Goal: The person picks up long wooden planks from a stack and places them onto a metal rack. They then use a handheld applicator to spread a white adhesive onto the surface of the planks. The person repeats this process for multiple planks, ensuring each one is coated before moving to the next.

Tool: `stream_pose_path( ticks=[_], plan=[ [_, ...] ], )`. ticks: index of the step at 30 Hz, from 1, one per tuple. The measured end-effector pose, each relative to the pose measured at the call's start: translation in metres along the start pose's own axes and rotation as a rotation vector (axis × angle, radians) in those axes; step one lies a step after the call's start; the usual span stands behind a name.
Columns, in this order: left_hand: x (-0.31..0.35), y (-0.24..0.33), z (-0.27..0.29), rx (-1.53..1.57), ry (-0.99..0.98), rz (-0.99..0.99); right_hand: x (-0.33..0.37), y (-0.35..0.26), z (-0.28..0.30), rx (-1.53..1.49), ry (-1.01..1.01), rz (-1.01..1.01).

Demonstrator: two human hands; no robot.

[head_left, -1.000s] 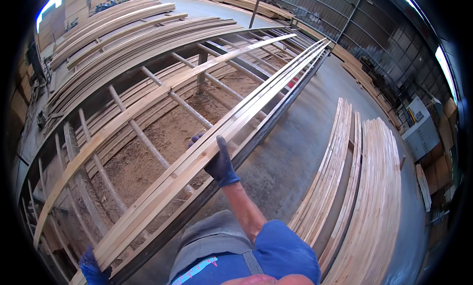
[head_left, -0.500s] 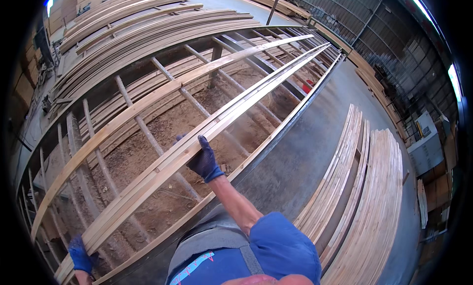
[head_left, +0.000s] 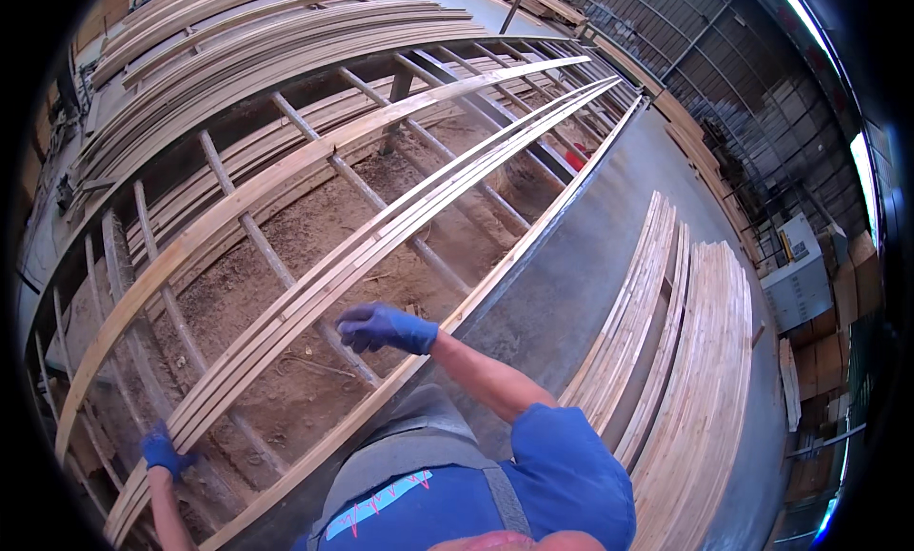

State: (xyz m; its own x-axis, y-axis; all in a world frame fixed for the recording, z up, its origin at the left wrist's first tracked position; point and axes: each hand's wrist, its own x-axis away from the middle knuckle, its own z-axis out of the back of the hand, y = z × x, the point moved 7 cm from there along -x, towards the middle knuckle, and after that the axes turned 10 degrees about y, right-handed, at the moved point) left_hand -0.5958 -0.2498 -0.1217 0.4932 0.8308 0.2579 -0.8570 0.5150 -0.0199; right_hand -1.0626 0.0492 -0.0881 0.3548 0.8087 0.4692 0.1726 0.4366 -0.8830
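Your left grip (head_left: 164, 451) is on the wooden strips (head_left: 276, 337) near their lower end; how tightly it closes you can't tell from here. Your right grip (head_left: 386, 327) hangs beside them, loosely curled and empty. The strips lie slantwise over metal crossbars (head_left: 441, 265). Moving them by one end could fan or twist them, and fingers underneath could get pinched against a bar.

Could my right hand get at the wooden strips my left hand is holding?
Probably yes. Your right hand appears empty, close beside the wooden strips without touching them, and nothing visible blocks the gap between.
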Motion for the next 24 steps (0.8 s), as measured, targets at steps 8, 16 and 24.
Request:
stream_pose_path(
  ticks=[8, 16, 24],
  plan=[
    [-0.013, 0.050, 0.015, 0.253, 0.117, -0.241, -0.061, 0.051, 0.083, -0.197, 0.372, -0.209],
    [-0.056, 0.081, 0.007, 0.224, 0.170, -0.269, -0.096, 0.071, 0.077, -0.217, 0.378, -0.289],
    [-0.098, 0.056, 0.022, 0.110, 0.457, -0.304, -0.101, 0.075, 0.103, -0.283, 0.492, -0.311]
  ],
)
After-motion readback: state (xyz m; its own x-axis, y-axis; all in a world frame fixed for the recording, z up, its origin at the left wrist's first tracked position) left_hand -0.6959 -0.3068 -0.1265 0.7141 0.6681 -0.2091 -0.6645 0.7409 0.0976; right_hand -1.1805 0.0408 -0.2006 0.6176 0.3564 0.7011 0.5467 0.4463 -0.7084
